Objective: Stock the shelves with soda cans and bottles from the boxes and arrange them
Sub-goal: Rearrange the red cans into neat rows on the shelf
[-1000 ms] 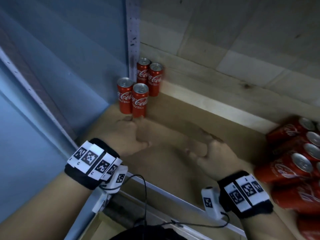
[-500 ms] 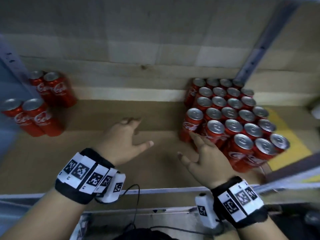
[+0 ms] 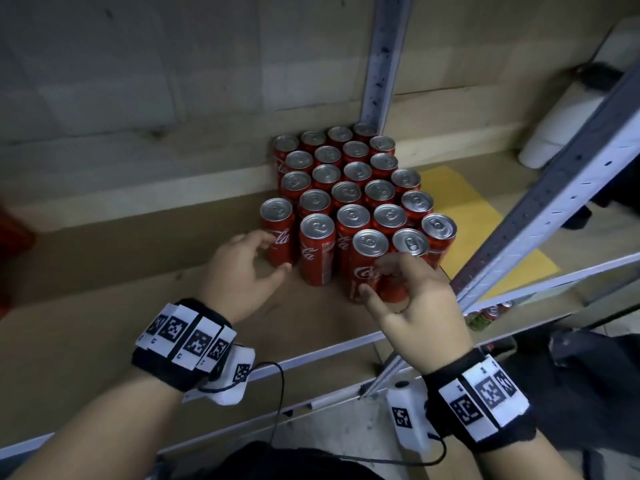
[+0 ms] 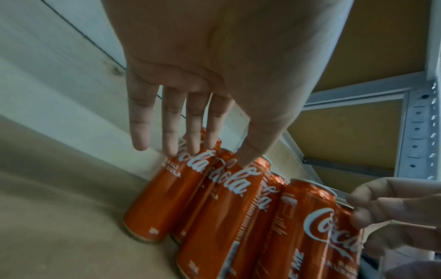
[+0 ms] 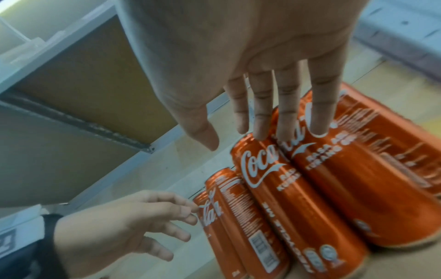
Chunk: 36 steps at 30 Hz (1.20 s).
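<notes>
Twenty-four red cans [image 3: 357,171] on shelf [image 3: 121,299]; left hand [image 3: 239,271] and right hand [image 3: 415,306], fingers wide, against them.

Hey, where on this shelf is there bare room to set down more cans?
Bare board lies left of the can block, from the left hand back to the wooden back wall, and along the front rail. It is crowded on the right, where cans run to the metal post under the right hand.

Red cola cans [image 3: 317,251] — 24 upright in block.
</notes>
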Each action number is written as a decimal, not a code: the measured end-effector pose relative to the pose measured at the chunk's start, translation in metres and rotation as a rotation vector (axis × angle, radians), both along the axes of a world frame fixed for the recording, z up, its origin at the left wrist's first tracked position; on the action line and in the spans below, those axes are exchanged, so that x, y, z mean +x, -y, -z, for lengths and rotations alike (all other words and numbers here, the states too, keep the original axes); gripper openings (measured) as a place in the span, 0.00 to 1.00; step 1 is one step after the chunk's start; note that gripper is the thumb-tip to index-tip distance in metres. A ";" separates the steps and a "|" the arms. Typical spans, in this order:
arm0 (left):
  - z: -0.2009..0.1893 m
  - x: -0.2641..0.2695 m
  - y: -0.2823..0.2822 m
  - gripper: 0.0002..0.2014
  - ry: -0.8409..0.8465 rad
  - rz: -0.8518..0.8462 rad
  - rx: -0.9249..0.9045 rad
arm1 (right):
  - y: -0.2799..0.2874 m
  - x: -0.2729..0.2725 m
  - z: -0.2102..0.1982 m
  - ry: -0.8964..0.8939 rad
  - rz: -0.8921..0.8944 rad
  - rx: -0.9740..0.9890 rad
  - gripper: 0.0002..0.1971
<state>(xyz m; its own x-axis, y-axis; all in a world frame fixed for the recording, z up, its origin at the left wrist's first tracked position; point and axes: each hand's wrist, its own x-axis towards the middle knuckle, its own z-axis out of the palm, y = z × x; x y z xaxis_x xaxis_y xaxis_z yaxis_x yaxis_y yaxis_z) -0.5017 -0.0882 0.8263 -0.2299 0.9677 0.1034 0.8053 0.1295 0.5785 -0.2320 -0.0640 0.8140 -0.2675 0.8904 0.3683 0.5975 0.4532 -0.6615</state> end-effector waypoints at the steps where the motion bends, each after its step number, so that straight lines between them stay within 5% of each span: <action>1: 0.003 0.005 -0.003 0.23 0.039 0.004 0.037 | -0.003 0.005 0.004 -0.021 0.021 -0.002 0.16; 8: 0.021 0.051 -0.014 0.09 0.293 0.068 0.162 | -0.022 0.029 0.045 -0.233 0.175 -0.074 0.25; 18: 0.051 0.118 -0.027 0.33 0.545 0.078 0.181 | -0.021 0.019 0.080 -0.404 0.203 -0.113 0.32; 23: 0.056 0.114 -0.032 0.32 0.504 0.076 0.204 | -0.030 0.016 0.080 -0.407 0.247 -0.134 0.29; 31: 0.042 0.077 -0.013 0.32 0.484 0.355 0.054 | -0.021 0.020 0.086 -0.378 0.175 -0.087 0.22; 36: 0.035 0.064 -0.002 0.33 0.507 0.417 -0.013 | -0.018 0.018 0.094 -0.422 0.173 -0.153 0.32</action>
